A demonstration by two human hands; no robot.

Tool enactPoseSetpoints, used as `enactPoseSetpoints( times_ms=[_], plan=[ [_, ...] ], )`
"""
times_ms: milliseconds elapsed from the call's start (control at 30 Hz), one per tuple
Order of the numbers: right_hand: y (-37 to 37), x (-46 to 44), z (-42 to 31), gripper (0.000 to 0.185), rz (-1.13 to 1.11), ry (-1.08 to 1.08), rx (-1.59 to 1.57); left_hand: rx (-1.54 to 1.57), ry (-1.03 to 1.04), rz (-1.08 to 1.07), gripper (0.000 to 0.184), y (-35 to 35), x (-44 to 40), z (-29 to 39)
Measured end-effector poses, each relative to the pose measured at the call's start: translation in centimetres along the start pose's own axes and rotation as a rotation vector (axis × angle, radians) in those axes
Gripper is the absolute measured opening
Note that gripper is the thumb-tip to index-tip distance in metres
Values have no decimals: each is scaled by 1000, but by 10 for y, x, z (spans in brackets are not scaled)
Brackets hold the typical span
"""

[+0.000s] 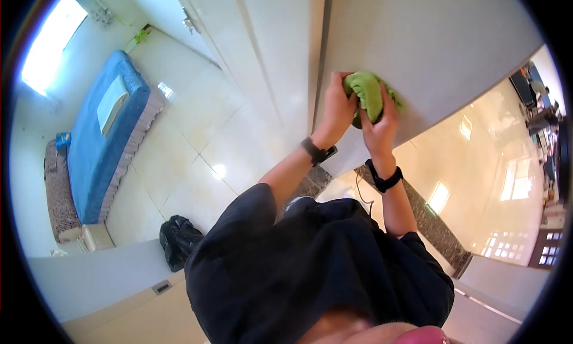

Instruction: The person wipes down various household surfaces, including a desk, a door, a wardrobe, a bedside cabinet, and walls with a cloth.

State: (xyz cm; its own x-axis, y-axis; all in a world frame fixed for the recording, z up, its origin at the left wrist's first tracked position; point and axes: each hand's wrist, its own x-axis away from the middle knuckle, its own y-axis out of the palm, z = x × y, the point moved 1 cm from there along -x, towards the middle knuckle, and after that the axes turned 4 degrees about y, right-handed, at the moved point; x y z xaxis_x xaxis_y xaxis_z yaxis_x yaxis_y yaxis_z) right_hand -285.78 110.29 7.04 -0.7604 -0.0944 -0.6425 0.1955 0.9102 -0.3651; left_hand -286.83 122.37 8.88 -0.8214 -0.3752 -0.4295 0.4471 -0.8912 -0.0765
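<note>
Green cloth (368,92) bunched, pinched between left hand (339,108) and right hand (382,124), some fingers partly hidden by its folds

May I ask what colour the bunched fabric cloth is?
The bunched fabric cloth is light green (head view).

A bright window (55,42) and a blue bed (86,165) show at left. The pale tiled floor (179,141) gleams with reflected light (219,170); a dark strip (441,227) crosses at right.

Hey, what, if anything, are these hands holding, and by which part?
A bunched, soft green fabric cloth. The bare left hand has its grip on the cloth's left side; the bare right hand grips its lower right side.
</note>
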Motion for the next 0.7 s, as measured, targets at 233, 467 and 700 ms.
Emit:
enactPoseSetpoints(
  times_ms=[233, 467, 700],
  plan=[
    [-42, 43, 29, 60, 333, 49, 81, 65, 163, -198, 41, 54, 35, -17],
    [1, 87, 67, 62, 100, 230, 180, 72, 21, -164, 36, 50, 61, -116],
    [33, 35, 39, 62, -77, 41, 136, -90, -80, 20, 31, 5, 14, -86]
  ],
)
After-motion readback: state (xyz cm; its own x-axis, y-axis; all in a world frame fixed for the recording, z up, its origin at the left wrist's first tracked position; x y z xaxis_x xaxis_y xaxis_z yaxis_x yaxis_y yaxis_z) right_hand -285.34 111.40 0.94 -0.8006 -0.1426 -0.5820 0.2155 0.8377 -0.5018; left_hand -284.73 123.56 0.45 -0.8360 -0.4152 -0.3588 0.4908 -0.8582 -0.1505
